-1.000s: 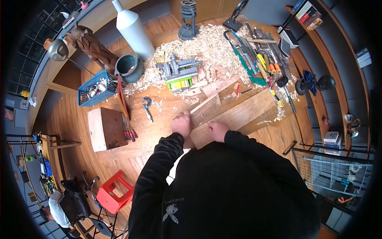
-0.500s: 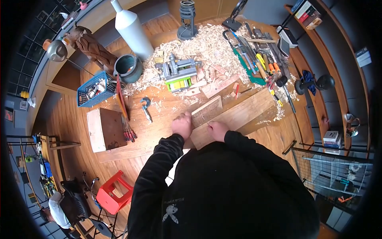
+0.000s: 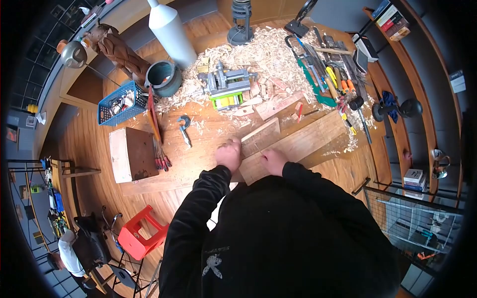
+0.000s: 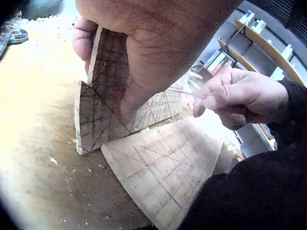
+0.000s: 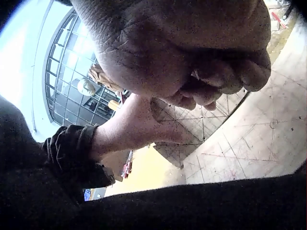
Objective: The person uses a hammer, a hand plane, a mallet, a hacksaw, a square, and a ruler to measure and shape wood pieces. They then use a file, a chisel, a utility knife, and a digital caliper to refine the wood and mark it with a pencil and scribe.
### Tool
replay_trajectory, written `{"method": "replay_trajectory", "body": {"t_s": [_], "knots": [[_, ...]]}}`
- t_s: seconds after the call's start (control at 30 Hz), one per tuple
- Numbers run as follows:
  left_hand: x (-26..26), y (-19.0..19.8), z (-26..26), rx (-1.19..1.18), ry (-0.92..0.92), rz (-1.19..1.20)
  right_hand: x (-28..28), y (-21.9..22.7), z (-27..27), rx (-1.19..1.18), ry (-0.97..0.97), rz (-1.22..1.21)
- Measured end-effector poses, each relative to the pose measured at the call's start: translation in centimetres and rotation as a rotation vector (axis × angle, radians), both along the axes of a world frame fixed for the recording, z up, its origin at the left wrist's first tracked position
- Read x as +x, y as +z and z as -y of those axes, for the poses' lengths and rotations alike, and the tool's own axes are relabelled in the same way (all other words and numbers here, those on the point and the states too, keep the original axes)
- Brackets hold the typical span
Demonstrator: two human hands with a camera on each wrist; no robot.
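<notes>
My left hand (image 3: 229,155) grips the near end of a notched wooden board (image 4: 91,112), thumb on its face and fingers round the far edge. Dark crossing pencil lines cover that board. Beside it lies a longer, wider board (image 3: 308,141), also marked with crossing lines, some reddish. Over the two boards, my right hand (image 3: 273,162) pinches a thin, slender stick-like tool (image 4: 183,92) between thumb and fingertips, its tip toward the notched board. In the right wrist view my curled right fingers (image 5: 216,76) mostly hide this tool; I cannot tell its kind.
Beyond the boards stand a small vise (image 3: 228,82) and heaps of wood shavings (image 3: 268,49). Hand tools (image 3: 333,74) lie at the back right. To the left are a wooden box (image 3: 134,154), a clamp-like metal tool (image 3: 184,130), a blue basket (image 3: 119,116) and a dark pot (image 3: 164,79).
The head view has shifted slightly, moving the table and its things a little in the picture. Both hands keep nearly the same place on the boards; the thin tool shows more clearly now.
</notes>
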State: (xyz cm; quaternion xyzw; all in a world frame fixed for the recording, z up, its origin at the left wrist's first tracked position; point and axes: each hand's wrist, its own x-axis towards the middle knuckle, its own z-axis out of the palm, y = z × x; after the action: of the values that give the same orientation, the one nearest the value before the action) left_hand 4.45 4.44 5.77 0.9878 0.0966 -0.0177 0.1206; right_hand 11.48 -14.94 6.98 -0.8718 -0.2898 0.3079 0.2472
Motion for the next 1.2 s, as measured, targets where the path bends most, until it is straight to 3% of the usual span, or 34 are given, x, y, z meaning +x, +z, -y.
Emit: {"method": "replay_trajectory", "body": {"t_s": [0.37, 0.97, 1.2], "knots": [[0.1, 0.5, 0.1, -0.071, 0.017, -0.015, 0.1, -0.9, 0.8, 0.155, -0.005, 0.023], [-0.1, -0.3, 0.1, -0.004, -0.013, 0.027, 0.2, -1.0, 0.6, 0.147, 0.002, 0.0], [0.0, -0.6, -0.1, -0.031, 0.005, -0.065, 0.6, -1.6, -0.4, 0.085, 0.017, 0.007]]}}
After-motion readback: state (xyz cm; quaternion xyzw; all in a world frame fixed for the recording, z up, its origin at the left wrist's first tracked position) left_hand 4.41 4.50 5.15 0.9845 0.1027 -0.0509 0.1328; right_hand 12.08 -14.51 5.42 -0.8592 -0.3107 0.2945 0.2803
